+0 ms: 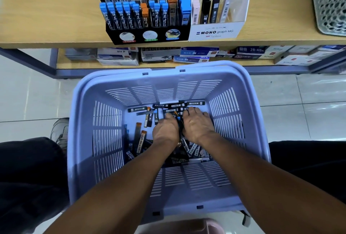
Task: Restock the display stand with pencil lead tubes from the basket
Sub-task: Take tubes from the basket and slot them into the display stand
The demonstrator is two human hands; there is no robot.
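In slatted plastic basket (169,76), slim tubes (140,109)

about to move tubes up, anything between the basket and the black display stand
Nothing visible blocks it. Both hands, left hand and right hand, are down among the lead tubes in the basket; the display stand sits on the shelf above, open-topped.

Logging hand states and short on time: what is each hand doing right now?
Left hand: fingers curled into the pencil lead tubes in the basket; firm grip cannot be told.
Right hand: same, cannot be told.
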